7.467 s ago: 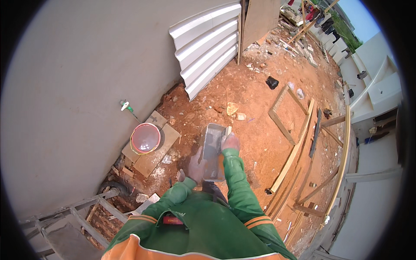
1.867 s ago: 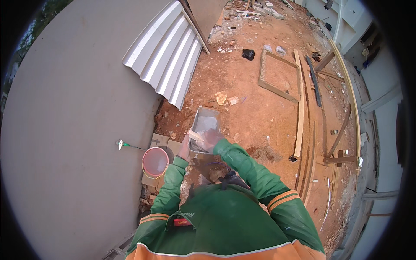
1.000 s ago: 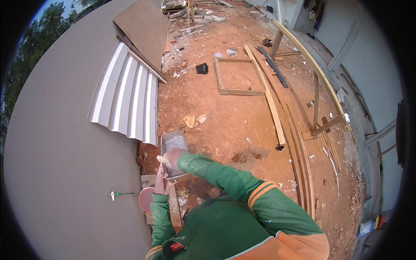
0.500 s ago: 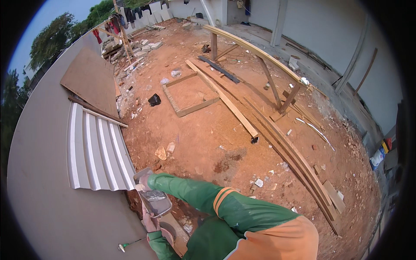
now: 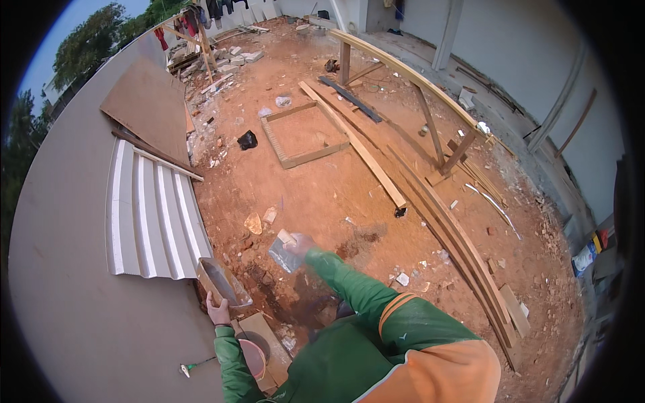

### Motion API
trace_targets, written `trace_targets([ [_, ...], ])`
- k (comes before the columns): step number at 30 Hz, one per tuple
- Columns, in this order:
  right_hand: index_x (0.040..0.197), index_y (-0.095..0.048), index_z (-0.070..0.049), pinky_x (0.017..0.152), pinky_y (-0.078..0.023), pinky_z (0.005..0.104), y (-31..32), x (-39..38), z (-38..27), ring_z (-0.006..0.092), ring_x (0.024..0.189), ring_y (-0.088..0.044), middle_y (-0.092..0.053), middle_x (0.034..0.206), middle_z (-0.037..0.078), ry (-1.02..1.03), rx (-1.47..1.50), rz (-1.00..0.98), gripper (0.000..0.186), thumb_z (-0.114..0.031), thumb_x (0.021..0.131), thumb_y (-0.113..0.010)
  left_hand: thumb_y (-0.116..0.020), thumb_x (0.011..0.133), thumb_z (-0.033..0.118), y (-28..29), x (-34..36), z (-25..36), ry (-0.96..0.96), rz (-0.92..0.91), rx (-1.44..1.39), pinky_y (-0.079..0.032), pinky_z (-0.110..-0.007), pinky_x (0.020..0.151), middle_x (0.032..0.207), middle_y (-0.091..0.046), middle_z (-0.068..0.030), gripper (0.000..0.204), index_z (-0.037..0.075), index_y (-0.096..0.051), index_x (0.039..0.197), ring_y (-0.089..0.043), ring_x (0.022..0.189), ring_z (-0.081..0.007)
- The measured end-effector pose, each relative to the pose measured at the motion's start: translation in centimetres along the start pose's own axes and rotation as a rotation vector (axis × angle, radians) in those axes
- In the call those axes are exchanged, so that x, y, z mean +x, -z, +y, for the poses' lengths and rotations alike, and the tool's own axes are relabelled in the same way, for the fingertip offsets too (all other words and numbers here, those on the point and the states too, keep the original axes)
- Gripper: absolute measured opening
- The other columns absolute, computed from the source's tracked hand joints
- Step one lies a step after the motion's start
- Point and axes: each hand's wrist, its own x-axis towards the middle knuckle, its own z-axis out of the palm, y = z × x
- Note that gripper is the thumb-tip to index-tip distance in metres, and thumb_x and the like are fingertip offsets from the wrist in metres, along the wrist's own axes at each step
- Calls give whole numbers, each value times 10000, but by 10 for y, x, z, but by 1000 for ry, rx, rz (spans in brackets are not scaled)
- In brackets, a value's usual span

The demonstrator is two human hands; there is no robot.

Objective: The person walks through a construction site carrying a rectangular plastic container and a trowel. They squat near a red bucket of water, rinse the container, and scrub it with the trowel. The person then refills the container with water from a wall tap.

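My right hand [image 5: 302,244] is out over the bare earth, its fingers closed on the light wooden handle of a wide scraper [image 5: 285,258]. The scraper's broad grey metal blade points left and toward me. On the left, my left hand [image 5: 218,311] grips the near edge of a long trough-shaped mud pan [image 5: 213,277], tilted, with some grey residue inside. This pan lies by the lower corner of the ribbed metal sheet [image 5: 149,215]. Below my left forearm a pink bucket [image 5: 252,357] shows in part, beside a board.
A grey wall [image 5: 60,269] runs along my left, with a brown panel [image 5: 144,121] leaning on it. A rectangular frame [image 5: 314,161] lies on the ground ahead. Long planks [image 5: 463,255] and a wooden trestle [image 5: 410,70] stretch across the right. A small green-handled tool [image 5: 190,367] is at lower left.
My right hand has pulled away from the mud pan, moving right with the scraper now in plain sight. The pan, still in my left hand, has shifted slightly left and up.
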Motion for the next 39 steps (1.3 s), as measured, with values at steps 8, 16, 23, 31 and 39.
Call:
trace_targets([
  [8,1028,-675,-11,805,-502,427,150,-164,188,360,890,-664,-688,952,204,-330,-343,547,406,-356,816,-705,-812,610,51,-20,21,32,-350,-155,941,-346,-484,1050,1473,-343,-185,789,235,-520,1320,-418,1215,-426],
  [16,1098,-665,11,831,-505,412,173,-278,211,345,918,-667,-688,982,228,-530,-373,707,436,-316,814,-720,-704,625,-13,14,12,-7,-601,-27,1107,-309,-549,1059,1484,-335,-168,665,187,-558,1242,-376,1241,-441],
  [23,1049,-677,42,778,-506,412,158,-262,190,334,836,-671,-698,901,216,-494,-503,511,440,-339,831,-713,-775,628,60,36,-53,-6,-189,211,745,-271,-539,1089,1433,-379,-155,672,158,-514,1239,-351,1289,-406],
  [31,1066,-681,42,691,-509,366,165,-188,234,203,776,-636,-695,906,145,-364,-348,199,391,-289,859,-709,-797,656,128,86,-222,-165,622,809,327,-398,-440,997,1236,-535,-145,614,112,-507,1197,-510,1190,-331],
  [39,1067,-670,53,696,-515,382,111,-50,174,238,773,-655,-691,872,157,-190,-623,-156,450,-339,847,-694,-682,811,53,75,-375,-250,695,1166,-534,-502,-276,809,1101,-584,-82,515,6,-446,1265,-592,966,-155],
])
